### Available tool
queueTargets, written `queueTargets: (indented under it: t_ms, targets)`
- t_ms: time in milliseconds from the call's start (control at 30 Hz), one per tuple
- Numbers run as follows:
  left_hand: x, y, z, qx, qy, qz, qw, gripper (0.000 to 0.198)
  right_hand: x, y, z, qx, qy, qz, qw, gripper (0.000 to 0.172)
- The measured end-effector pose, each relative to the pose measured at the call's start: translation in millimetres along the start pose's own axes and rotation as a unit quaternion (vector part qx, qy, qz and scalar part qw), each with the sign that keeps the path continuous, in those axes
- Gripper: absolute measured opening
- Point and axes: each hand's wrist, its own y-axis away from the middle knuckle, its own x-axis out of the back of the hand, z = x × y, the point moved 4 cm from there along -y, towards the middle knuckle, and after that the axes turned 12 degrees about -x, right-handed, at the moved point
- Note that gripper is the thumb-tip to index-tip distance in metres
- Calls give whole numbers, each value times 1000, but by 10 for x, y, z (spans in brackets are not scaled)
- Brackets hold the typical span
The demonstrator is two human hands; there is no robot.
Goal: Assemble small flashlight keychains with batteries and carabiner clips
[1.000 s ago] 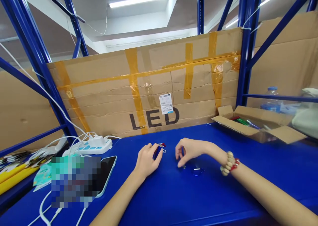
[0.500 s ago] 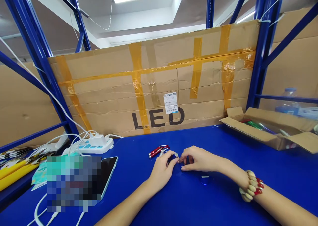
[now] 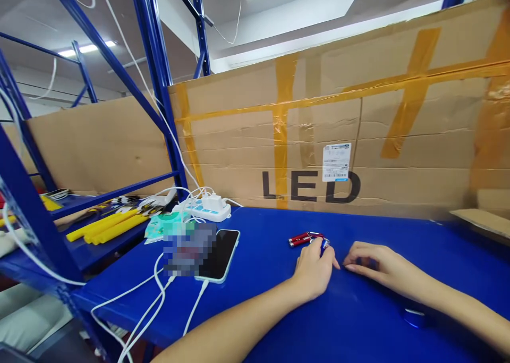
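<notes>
My left hand (image 3: 315, 270) rests on the blue table (image 3: 279, 320), its fingers curled over a small blue object whose silver tip (image 3: 325, 243) pokes out at the fingertips. A small red keychain torch (image 3: 302, 239) lies just beyond that hand. My right hand (image 3: 380, 266) lies a little to the right, fingers bent and pinched low on the table surface; what it holds, if anything, is hidden. A small blue piece (image 3: 414, 316) lies on the table beside my right forearm.
A phone (image 3: 221, 254) on a white cable lies left of my hands, next to a blurred patch. A white power strip (image 3: 209, 209) sits at the back. A taped cardboard wall marked LED (image 3: 338, 140) closes the rear. Yellow tubes (image 3: 107, 226) lie on the left shelf.
The view has swung left, so the cardboard box at the right has almost left the frame. My hands have drawn slightly apart and sunk onto the table.
</notes>
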Motion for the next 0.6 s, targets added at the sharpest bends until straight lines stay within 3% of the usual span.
queueTargets:
  t_ms: [133, 267, 400, 600]
  targets:
    - [14, -35, -57, 3, 26, 32, 999, 17, -13, -11, 7, -15, 8, 8, 1000, 31]
    - [41, -43, -73, -9, -62, 40, 997, 11, -35, -7, -16, -18, 4, 22, 1000, 31]
    - [14, -49, -41, -18, -181, 5, 983, 15, -64, 10, -30, -20, 11, 27, 999, 31]
    - [-119, -153, 104, -141, -290, -68, 944, 17, -59, 3, 19, -44, 36, 50, 997, 30]
